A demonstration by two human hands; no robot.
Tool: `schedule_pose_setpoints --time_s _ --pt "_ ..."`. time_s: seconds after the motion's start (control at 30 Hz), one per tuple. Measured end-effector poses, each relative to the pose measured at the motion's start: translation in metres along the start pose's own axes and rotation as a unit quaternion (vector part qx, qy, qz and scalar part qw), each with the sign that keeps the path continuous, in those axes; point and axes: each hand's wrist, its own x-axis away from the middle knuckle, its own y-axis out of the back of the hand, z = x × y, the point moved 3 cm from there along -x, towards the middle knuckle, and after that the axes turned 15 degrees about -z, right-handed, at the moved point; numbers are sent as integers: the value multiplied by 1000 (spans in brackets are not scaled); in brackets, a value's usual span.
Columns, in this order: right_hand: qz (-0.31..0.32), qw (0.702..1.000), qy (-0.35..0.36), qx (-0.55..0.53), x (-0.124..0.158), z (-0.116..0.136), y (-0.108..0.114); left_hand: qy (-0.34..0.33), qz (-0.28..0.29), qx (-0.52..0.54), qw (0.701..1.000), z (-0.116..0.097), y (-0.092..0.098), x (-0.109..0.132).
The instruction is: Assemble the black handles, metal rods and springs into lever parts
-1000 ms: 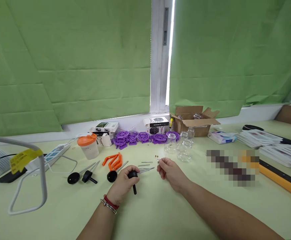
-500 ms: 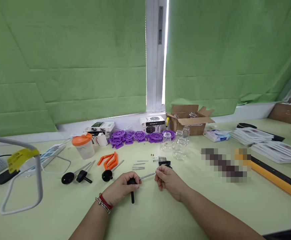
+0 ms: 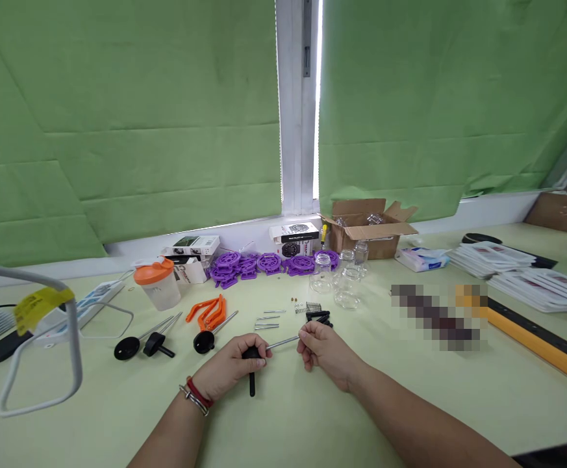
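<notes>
Left fingers (image 3: 258, 340) curled round black knob (image 3: 251, 353), right fingers (image 3: 308, 339) pinched at tip of metal rod (image 3: 283, 342)

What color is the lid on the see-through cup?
The lid is orange, seen best in the head view.

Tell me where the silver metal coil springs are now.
In the head view, the springs lie slightly right of centre, just beyond the elongated black pieces and the right hand.

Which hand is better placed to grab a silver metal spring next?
Probably the right hand: it is nearer the coiled silver metal springs, though its fingers are at the tip of the thin silver rod. The left hand is farther away, holding the round black knob.
</notes>
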Motion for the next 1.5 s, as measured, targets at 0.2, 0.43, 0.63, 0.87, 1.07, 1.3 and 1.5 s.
schedule_pose_setpoints --time_s 0.2,0.43,0.63,0.87,1.07,1.3,1.5 --pt "-3 1000 0 7 1 1 -1 5 -5 1 1000 1 -1 0" --pt "-6 1000 -3 12 -2 -3 0 7 -9 -4 1000 -1 -1 1" --pt "3 1000 5 27 -3 -5 0 12 -7 -3 1000 -3 -2 1" --pt "5 999 9 37 0 -4 -2 15 -6 -6 1000 -6 -3 2" --pt "7 998 16 52 0 -5 -3 19 4 3 1000 -6 -3 3" --pt "7 998 23 51 1 -5 -3 20 6 9 1000 -4 -2 2" --pt "-1 999 21 38 1 -4 -5 20 -3 8 1000 -5 -2 2"
